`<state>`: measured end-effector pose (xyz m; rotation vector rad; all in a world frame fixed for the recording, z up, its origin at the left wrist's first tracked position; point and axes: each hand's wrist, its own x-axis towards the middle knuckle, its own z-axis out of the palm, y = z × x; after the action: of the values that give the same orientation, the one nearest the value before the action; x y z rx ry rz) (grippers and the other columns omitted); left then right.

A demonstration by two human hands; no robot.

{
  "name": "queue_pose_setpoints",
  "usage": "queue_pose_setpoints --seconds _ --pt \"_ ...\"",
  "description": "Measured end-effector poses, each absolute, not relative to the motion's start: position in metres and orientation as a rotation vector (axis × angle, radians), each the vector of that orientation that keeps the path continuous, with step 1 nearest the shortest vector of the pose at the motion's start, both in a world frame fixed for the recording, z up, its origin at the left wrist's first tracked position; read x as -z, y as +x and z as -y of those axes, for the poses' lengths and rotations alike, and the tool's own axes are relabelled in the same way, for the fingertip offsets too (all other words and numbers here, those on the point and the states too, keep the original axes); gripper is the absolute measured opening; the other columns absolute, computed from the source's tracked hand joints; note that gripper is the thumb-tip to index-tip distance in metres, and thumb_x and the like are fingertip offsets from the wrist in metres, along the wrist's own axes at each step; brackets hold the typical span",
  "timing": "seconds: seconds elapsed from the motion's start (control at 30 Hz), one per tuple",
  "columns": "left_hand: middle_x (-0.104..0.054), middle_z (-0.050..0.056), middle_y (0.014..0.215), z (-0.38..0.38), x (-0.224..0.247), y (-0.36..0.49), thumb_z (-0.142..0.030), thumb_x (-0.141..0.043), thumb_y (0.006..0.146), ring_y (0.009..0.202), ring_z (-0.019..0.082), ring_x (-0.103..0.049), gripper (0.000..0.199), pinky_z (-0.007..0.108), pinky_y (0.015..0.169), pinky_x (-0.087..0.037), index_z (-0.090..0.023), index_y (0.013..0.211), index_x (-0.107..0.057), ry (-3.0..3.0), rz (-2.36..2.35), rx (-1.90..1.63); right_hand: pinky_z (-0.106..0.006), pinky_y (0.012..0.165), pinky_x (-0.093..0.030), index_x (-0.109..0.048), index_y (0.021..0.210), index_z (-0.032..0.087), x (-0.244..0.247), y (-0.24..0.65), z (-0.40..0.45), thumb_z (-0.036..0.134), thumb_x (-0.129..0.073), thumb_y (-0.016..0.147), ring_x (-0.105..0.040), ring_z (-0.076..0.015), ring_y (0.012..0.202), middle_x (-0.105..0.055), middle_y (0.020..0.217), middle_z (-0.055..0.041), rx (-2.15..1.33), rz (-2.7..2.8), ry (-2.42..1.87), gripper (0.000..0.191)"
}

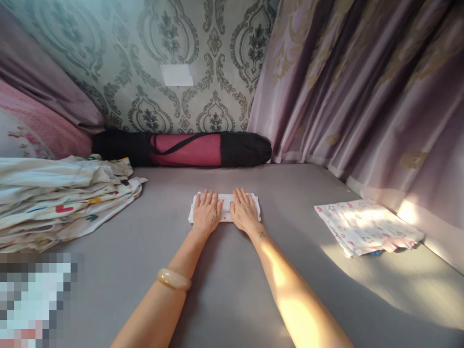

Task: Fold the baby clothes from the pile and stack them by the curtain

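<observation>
A small folded white cloth (226, 215) with faint printed spots lies on the grey sheet in front of me. My left hand (208, 211) rests flat on its left part, fingers stretched out and pointing away. On its right part lies my right hand (244, 210), palm down with the fingers extended. Between the two hands a strip of the cloth shows; the rest of it is mostly covered. A pale bangle (174, 279) sits on my left forearm.
Off to the right lies a folded white cloth with a pink print (366, 224). Crumpled patterned fabric (72, 198) is heaped at the left. A black and dark pink roll bag (188, 149) lies along the wall, and purple curtains (348, 82) hang at the right.
</observation>
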<state>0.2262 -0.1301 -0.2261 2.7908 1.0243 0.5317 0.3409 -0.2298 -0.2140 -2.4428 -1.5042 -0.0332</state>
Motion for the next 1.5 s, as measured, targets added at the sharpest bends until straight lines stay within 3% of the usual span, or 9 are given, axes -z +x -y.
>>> queue_pose_setpoints --seconds 0.27,0.47,0.77,0.87,0.97,1.1,1.27,1.4,1.5 --pt "-0.042 0.016 0.151 0.123 0.231 0.221 -0.042 -0.024 0.098 0.144 0.034 -0.028 0.062 0.051 0.117 -0.019 -0.008 0.147 -0.04 2.767 -1.133 -0.329 -0.04 0.119 -0.013 -0.03 0.15 0.001 0.22 0.345 0.233 0.032 -0.024 0.1 -0.021 -0.0253 0.147 -0.029 0.157 -0.0159 -0.031 1.415 -2.554 0.059" --pt "-0.04 0.016 0.152 0.112 0.223 0.214 -0.042 -0.022 0.098 0.145 0.031 -0.027 0.06 0.051 0.119 -0.016 -0.011 0.146 -0.042 2.718 -1.244 -0.554 -0.045 0.118 -0.012 -0.03 0.15 -0.001 0.215 0.359 0.239 0.036 -0.021 0.101 -0.017 -0.029 0.148 -0.025 0.158 -0.0188 0.077 1.227 -2.622 0.062" --pt "-0.034 0.016 0.155 0.096 0.226 0.207 -0.041 -0.022 0.098 0.145 0.033 -0.027 0.058 0.058 0.116 -0.018 -0.013 0.146 -0.04 2.542 -1.312 -0.27 -0.04 0.113 -0.025 -0.041 0.145 0.002 0.218 0.372 0.243 0.033 -0.027 0.1 -0.032 -0.0311 0.141 -0.038 0.152 -0.0183 0.012 1.152 -2.681 0.056" --pt "-0.051 0.018 0.143 0.091 0.218 0.204 -0.033 -0.023 0.099 0.135 0.031 -0.043 0.051 0.053 0.11 -0.031 -0.014 0.139 -0.046 2.531 -1.329 -0.331 -0.036 0.104 -0.036 -0.055 0.134 0.01 0.209 0.38 0.245 0.027 -0.027 0.1 -0.049 -0.0273 0.127 -0.056 0.137 -0.0157 0.024 1.131 -2.662 0.047" --pt "-0.058 0.02 0.131 0.086 0.213 0.202 -0.03 -0.032 0.096 0.122 0.034 -0.051 0.046 0.048 0.098 -0.041 -0.012 0.134 -0.051 2.562 -1.429 -0.369 -0.034 0.097 -0.04 -0.061 0.127 0.015 0.205 0.389 0.249 0.022 -0.032 0.099 -0.054 -0.0271 0.117 -0.062 0.127 -0.0136 0.067 1.122 -2.678 0.041" --pt "-0.058 0.022 0.127 0.081 0.214 0.202 -0.034 -0.039 0.094 0.119 0.038 -0.05 0.041 0.05 0.093 -0.042 -0.014 0.121 -0.062 2.529 -1.505 -0.324 -0.037 0.094 -0.041 -0.06 0.129 0.016 0.206 0.397 0.25 0.025 -0.04 0.097 -0.051 -0.0309 0.117 -0.06 0.125 -0.0161 0.053 1.12 -2.7 0.039" --pt "-0.066 0.018 0.117 0.073 0.213 0.203 -0.037 -0.048 0.089 0.115 0.035 -0.056 0.035 0.045 0.091 -0.043 -0.017 0.112 -0.066 2.356 -1.477 -0.348 -0.041 0.095 -0.041 -0.061 0.128 0.018 0.207 0.407 0.246 0.028 -0.047 0.093 -0.051 -0.0323 0.119 -0.057 0.128 -0.0178 -0.09 1.003 -2.668 0.039" --pt "-0.07 0.009 0.089 0.069 0.202 0.198 -0.031 -0.06 0.073 0.092 0.027 -0.064 0.022 0.034 0.076 -0.047 -0.018 0.089 -0.065 1.967 -1.341 -0.522 -0.035 0.093 -0.043 -0.067 0.115 0.016 0.2 0.416 0.244 0.021 -0.055 0.083 -0.056 -0.0285 0.114 -0.063 0.118 -0.0148 -0.262 0.867 -2.491 0.035" --pt "-0.064 0.002 0.074 0.069 0.186 0.19 -0.028 -0.064 0.061 0.075 0.02 -0.063 0.025 0.027 0.063 -0.044 -0.018 0.084 -0.059 1.659 -1.137 -0.671 -0.027 0.083 -0.047 -0.067 0.111 0.013 0.186 0.42 0.249 0.018 -0.055 0.076 -0.063 -0.0212 0.098 -0.069 0.103 -0.0091 -0.351 0.843 -2.316 0.037"
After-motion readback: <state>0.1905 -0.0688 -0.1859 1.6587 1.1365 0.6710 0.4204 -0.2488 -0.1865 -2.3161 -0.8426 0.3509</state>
